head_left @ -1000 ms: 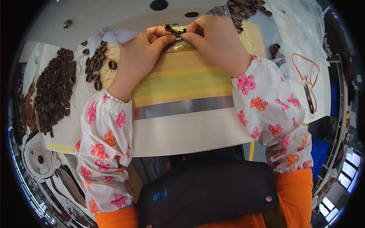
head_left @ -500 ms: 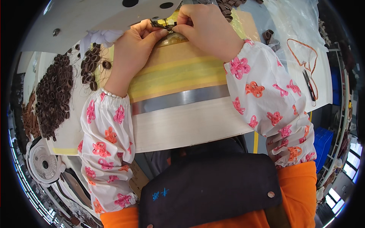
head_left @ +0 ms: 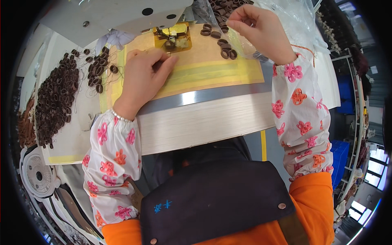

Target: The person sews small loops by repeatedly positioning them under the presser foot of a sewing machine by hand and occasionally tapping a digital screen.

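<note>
"Looking down, what do you find?"

"My left hand (head_left: pixel 145 77) is just in front of the sewing machine (head_left: pixel 116 18), in the upper left of the frame. Its thumb and first finger make a narrow gap. I see nothing there, but the tips are partly hidden, so I cannot tell if they grip something. My right hand (head_left: pixel 265 34) is at the upper right, thumb and finger nearly together; I also cannot tell if it holds anything."

"And the brown rings (head_left: pixel 225 53)?"

"Some lie loose at the top centre, left of my right hand, with a pile (head_left: pixel 226 8) above them. A big heap (head_left: pixel 57 98) is at the left, a smaller group (head_left: pixel 98 67) beside it, with threads around both."

"How much is done?"

"In my judgement, a large part: the threaded ones at left look handled, and those near my right hand look remaining. I cannot count them."

"Where is room for moving?"

"Widest over the yellow tape (head_left: pixel 220 71) between my hands. The machine limits my left hand from above; clear plastic (head_left: pixel 298 24) lies near my right. The front edge of the pale table (head_left: pixel 204 126) is lower, past the metal strip (head_left: pixel 220 93)."
</note>
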`<state>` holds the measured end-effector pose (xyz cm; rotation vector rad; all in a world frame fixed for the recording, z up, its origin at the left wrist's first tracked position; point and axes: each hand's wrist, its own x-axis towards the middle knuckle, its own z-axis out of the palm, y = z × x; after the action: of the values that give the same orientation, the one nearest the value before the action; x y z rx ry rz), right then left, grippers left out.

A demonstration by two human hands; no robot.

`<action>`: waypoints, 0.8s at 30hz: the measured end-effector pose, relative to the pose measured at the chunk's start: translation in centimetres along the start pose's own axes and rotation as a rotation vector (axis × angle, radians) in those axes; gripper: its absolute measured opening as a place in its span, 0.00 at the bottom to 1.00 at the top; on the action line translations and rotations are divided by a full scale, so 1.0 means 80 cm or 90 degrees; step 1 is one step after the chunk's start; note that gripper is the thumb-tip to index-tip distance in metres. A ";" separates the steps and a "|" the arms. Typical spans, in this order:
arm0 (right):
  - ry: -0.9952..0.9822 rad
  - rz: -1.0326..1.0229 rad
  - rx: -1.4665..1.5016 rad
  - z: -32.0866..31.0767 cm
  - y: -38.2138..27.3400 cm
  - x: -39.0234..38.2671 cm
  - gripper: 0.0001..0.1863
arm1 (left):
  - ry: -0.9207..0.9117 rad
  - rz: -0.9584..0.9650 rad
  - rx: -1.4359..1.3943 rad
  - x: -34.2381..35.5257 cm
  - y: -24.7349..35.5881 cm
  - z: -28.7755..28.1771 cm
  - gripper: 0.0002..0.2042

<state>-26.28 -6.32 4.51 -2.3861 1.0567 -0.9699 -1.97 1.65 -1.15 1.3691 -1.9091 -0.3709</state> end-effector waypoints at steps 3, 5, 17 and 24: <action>-0.103 0.077 -0.046 0.004 -0.010 -0.019 0.07 | 0.058 0.069 0.182 -0.014 -0.027 -0.035 0.12; -0.116 0.044 -0.118 0.013 -0.016 -0.028 0.07 | 0.103 0.013 0.248 -0.026 -0.050 -0.063 0.14; -0.047 -0.082 -0.229 0.060 -0.040 -0.030 0.06 | 0.098 0.148 0.359 -0.002 -0.021 -0.022 0.10; -0.055 -0.097 0.057 0.099 -0.037 -0.001 0.08 | 0.055 -0.025 0.268 0.022 -0.017 0.013 0.12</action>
<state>-19.15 -3.98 0.54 -2.4376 0.7939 -0.9341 -2.05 -0.65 -1.97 1.6627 -1.9597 0.0797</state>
